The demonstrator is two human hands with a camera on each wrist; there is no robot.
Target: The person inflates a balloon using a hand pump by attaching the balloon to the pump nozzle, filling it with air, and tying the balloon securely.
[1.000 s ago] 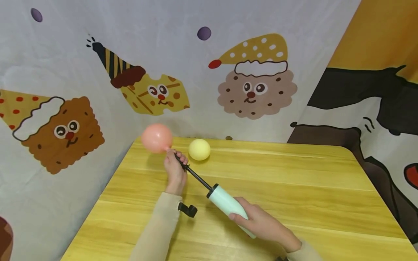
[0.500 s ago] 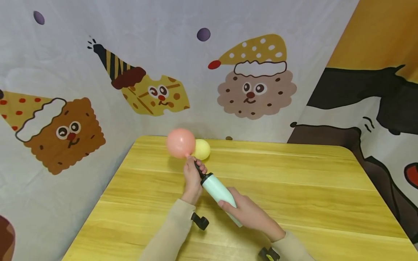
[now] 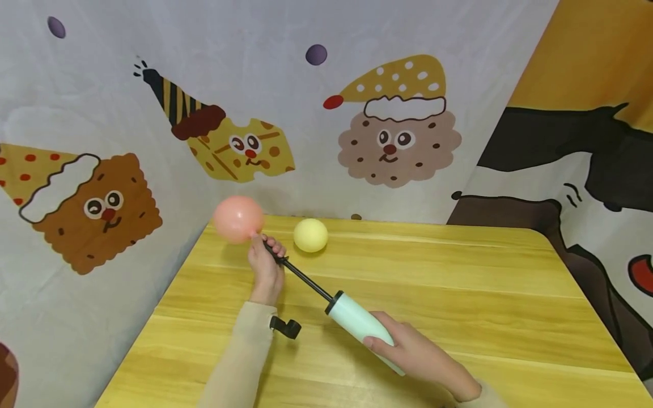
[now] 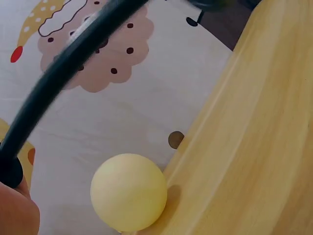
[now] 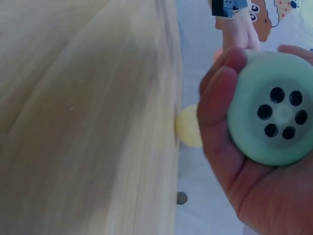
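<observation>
My right hand grips the mint-green barrel of a balloon pump, fingers wrapped round it; the right wrist view shows the barrel's end cap with several holes. A black rod runs out of the barrel to the pump's black nozzle end, which my left hand holds. The left fingers also pinch the neck of an inflated pink balloon at the nozzle. In the left wrist view the black rod crosses the upper left, and only a bit of the left hand shows.
A small yellow balloon rests on the wooden table near its back edge, right of the pink one. Behind the table hangs a cloth printed with cartoon food. A black wrist mount sticks out from the left sleeve.
The hands came together, sliding the rod into the barrel, then drew apart, leaving it extended again. The pink balloon swung right in front of the yellow one, then back left, and looks slightly larger.
</observation>
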